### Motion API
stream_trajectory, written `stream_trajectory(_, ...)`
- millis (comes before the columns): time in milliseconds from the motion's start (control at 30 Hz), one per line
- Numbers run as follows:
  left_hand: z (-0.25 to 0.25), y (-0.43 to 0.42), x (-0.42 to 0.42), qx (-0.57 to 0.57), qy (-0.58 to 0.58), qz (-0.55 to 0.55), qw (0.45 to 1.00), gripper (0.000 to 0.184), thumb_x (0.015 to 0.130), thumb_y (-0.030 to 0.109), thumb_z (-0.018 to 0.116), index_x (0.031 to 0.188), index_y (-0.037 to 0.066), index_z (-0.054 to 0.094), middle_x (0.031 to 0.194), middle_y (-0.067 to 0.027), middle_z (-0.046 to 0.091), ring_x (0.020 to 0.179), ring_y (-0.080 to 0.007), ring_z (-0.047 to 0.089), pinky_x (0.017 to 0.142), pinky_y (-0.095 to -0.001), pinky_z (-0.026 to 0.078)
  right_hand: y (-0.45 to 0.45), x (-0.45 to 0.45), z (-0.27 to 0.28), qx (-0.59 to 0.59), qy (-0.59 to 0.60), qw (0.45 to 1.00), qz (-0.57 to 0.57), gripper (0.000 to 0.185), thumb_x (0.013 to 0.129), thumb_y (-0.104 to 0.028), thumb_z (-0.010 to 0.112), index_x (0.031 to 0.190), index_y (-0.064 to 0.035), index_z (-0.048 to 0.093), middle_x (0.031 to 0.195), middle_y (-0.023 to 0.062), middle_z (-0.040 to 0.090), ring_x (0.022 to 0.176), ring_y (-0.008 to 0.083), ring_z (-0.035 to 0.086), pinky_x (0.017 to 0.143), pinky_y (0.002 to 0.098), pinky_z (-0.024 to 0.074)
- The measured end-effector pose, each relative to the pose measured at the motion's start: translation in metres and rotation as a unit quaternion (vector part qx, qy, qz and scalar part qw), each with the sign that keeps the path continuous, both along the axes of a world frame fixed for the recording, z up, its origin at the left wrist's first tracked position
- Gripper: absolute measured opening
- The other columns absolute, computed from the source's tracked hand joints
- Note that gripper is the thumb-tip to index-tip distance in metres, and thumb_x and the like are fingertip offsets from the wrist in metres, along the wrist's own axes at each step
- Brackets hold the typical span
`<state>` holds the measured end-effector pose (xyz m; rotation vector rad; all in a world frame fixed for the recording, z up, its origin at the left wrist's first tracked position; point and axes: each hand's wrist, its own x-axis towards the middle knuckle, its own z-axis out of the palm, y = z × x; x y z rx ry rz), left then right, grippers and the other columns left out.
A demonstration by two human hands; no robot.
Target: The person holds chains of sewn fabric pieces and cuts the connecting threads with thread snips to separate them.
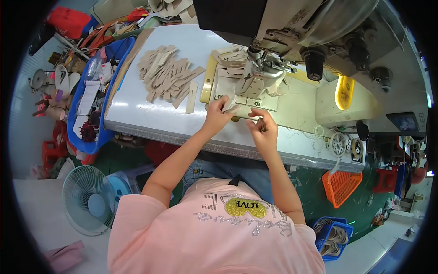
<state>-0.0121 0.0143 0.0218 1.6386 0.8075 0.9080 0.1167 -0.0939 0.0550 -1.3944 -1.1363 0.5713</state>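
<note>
clearly, a pale piece [231,108] is pinched in the grip of the left hand [218,112], at the front edge of the sewing machine [255,84], a little above the centre of the frame. just to its right, the right hand [263,125] is held with thumb and forefinger curled and their tips apart; something small and dark is seen within the curl, but whether it is gripped cannot be told. by the machine's needle area, more strips [232,59] are heaped. in the upper left of the frame, a loose pile of pale strips [169,73] is spread on the white counter [137,107]. at the far left, a blue tray [110,91] is filled with mixed items. an orange basket [341,188] is seen at the lower right, with a blue bin [325,234] below it
</note>
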Motion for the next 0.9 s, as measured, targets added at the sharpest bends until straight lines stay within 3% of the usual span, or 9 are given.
stream_trajectory(167, 0.019, -0.02, 0.005, -0.152, -0.032, -0.014, 0.988, 0.014, 0.078, 0.013, 0.063, 0.075, 0.004, 0.053, 0.058, 0.0014, 0.05, 0.052, -0.0062, 0.048, 0.046, -0.0219, 0.039, 0.004, -0.007, 0.008, 0.064, -0.056, 0.996, 0.035, 0.048, 0.068, 0.005, 0.065, 0.114, -0.0034, 0.051, 0.099, 0.0053, 0.058, 0.049, 0.0027, 0.032, 0.044, 0.018, 0.0294)
stream_trajectory(333, 0.034, -0.031, 0.006, -0.215, 0.002, -0.09, 0.972, 0.008, 0.079, 0.01, 0.058, 0.082, 0.003, 0.055, 0.056, -0.0001, 0.05, 0.045, -0.0084, 0.048, 0.042, -0.0221, 0.038, 0.007, -0.009, 0.026, 0.104, -0.089, 0.99, -0.016, 0.03, 0.068, 0.005, 0.065, 0.096, -0.0012, 0.059, 0.09, 0.0062, 0.057, 0.053, 0.0082, 0.037, 0.047, 0.02, 0.0318)
stream_trajectory(433, 0.053, -0.038, 0.006, -0.256, 0.001, -0.11, 0.96, 0.009, 0.081, 0.012, 0.057, 0.084, 0.004, 0.054, 0.056, -0.0003, 0.05, 0.045, -0.0087, 0.047, 0.04, -0.0218, 0.037, 0.006, -0.005, 0.026, 0.123, -0.118, 0.985, -0.008, 0.028, 0.07, 0.006, 0.063, 0.096, -0.0019, 0.058, 0.086, 0.0092, 0.057, 0.055, 0.0113, 0.046, 0.049, 0.0218, 0.0388)
stream_trajectory(533, 0.057, -0.041, 0.005, -0.281, -0.031, -0.132, 0.95, 0.012, 0.085, 0.015, 0.054, 0.083, 0.004, 0.054, 0.057, -0.0007, 0.05, 0.048, -0.0087, 0.048, 0.042, -0.0215, 0.037, 0.008, 0.003, 0.004, 0.166, -0.056, 0.984, 0.004, 0.015, 0.075, 0.001, 0.062, 0.09, 0.0001, 0.059, 0.074, 0.004, 0.055, 0.053, 0.0083, 0.043, 0.046, 0.0206, 0.0344)
stream_trajectory(633, 0.064, -0.037, 0.001, -0.31, -0.101, -0.126, 0.937, 0.018, 0.089, 0.019, 0.05, 0.081, 0.004, 0.053, 0.059, -0.0017, 0.051, 0.052, -0.0084, 0.048, 0.047, -0.0218, 0.038, 0.001, 0.009, 0.033, 0.023, 0.271, 0.962, 0.036, 0.008, 0.081, -0.004, 0.059, 0.085, 0.0019, 0.058, 0.066, -0.0019, 0.05, 0.052, 0.0045, 0.039, 0.045, 0.0194, 0.0285)
stream_trajectory(667, 0.067, -0.033, -0.001, -0.32, -0.129, -0.12, 0.931, 0.02, 0.09, 0.02, 0.048, 0.08, 0.004, 0.053, 0.06, -0.0021, 0.051, 0.053, -0.0084, 0.048, 0.048, -0.0221, 0.039, 0.001, 0.014, 0.04, 0.021, 0.3, 0.953, 0.044, 0.011, 0.084, -0.007, 0.056, 0.084, 0.0033, 0.059, 0.065, -0.0043, 0.047, 0.052, 0.0021, 0.036, 0.045, 0.0192, 0.0252)
stream_trajectory(700, 0.065, -0.026, -0.002, -0.298, -0.14, -0.115, 0.937, 0.021, 0.091, 0.021, 0.047, 0.08, 0.004, 0.052, 0.061, -0.0027, 0.051, 0.053, -0.0093, 0.048, 0.048, -0.0226, 0.039, 0.003, 0.019, 0.049, 0.031, 0.295, 0.954, 0.048, 0.01, 0.083, -0.005, 0.057, 0.087, 0.0025, 0.06, 0.063, -0.0042, 0.048, 0.052, 0.0026, 0.036, 0.046, 0.0191, 0.0263)
stream_trajectory(767, 0.065, -0.009, 0.0, -0.25, -0.162, -0.104, 0.949, 0.024, 0.092, 0.022, 0.043, 0.08, 0.003, 0.05, 0.063, -0.0039, 0.051, 0.053, -0.0111, 0.047, 0.048, -0.0236, 0.038, 0.008, 0.025, 0.068, 0.018, 0.172, 0.983, 0.059, 0.012, 0.082, -0.004, 0.056, 0.091, 0.0016, 0.06, 0.063, -0.0039, 0.049, 0.054, 0.0027, 0.039, 0.048, 0.0182, 0.0297)
stream_trajectory(900, 0.089, -0.011, 0.01, -0.227, -0.189, -0.111, 0.949, 0.011, 0.086, 0.011, 0.053, 0.078, 0.004, 0.051, 0.065, -0.0023, 0.051, 0.053, -0.0094, 0.044, 0.048, -0.0213, 0.034, 0.024, 0.014, 0.085, 0.03, 0.079, 0.996, 0.006, 0.012, 0.08, 0.0, 0.057, 0.091, 0.0011, 0.059, 0.066, -0.0022, 0.052, 0.058, 0.0031, 0.044, 0.053, 0.0182, 0.0361)
